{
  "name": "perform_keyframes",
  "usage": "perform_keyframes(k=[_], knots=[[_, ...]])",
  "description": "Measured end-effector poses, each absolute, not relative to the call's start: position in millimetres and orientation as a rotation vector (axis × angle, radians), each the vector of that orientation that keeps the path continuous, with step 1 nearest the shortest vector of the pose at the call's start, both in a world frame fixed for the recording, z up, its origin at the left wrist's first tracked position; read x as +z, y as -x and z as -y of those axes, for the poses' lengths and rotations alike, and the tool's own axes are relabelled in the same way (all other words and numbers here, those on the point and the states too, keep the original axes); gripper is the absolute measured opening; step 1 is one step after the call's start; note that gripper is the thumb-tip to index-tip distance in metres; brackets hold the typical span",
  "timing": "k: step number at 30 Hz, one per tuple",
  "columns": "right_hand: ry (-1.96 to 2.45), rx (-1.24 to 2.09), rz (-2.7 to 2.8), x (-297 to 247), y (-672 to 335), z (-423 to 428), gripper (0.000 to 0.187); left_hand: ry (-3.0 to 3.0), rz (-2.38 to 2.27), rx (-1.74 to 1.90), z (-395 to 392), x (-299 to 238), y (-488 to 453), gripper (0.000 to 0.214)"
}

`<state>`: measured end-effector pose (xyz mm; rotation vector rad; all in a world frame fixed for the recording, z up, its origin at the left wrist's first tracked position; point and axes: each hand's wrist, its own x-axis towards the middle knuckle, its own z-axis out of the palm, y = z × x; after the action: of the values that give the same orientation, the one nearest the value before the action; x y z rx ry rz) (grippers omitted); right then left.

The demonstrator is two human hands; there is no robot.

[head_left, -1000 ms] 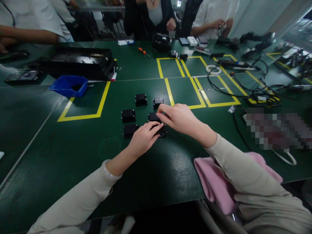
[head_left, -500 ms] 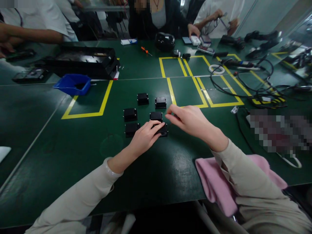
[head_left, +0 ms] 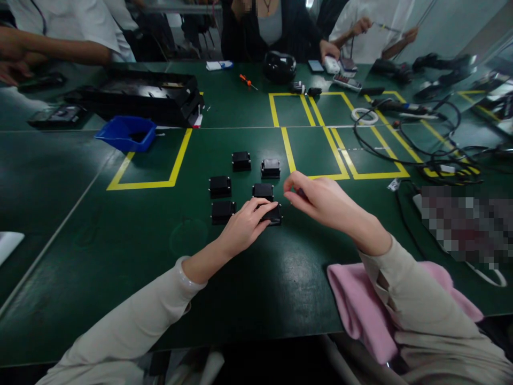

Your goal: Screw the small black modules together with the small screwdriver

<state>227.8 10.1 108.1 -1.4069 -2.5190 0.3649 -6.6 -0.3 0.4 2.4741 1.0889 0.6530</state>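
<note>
Several small black blocks with silvery pins at their corners lie in two rough columns on the green table. My left hand (head_left: pixel 249 224) is on the nearest block of the right column (head_left: pixel 273 215), thumb along its front and fingers over its back edge. Just behind it sits another black block (head_left: pixel 263 191). My right hand (head_left: pixel 316 197) is raised just right of these blocks, its fingers curled into a pinch. Something small and dark shows between them, too little to name. Farther back in the right column is a block (head_left: pixel 271 168); the left column includes a block (head_left: pixel 223 212) beside my left hand.
A blue bin (head_left: pixel 127 133) and a long black tray-like housing (head_left: pixel 160 96) stand at the back left. Coiled cables (head_left: pixel 441 155) lie on the right. A pink cloth (head_left: pixel 360 305) is under my right forearm. People sit across the table, near an orange screwdriver (head_left: pixel 246 81).
The whole view has shifted slightly, so the table things appear farther right. My right hand has moved a little away from the blocks. My left hand stays on the same block.
</note>
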Motion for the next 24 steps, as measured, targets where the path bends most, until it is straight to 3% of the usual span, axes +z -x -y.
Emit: perform_keyframes(k=[24], knots=[[1.337,0.459,2.525,112.5,-233.0,-10.2,0.014,-2.481,-1.094,0.629,1.2,2.9,5.5,0.047]])
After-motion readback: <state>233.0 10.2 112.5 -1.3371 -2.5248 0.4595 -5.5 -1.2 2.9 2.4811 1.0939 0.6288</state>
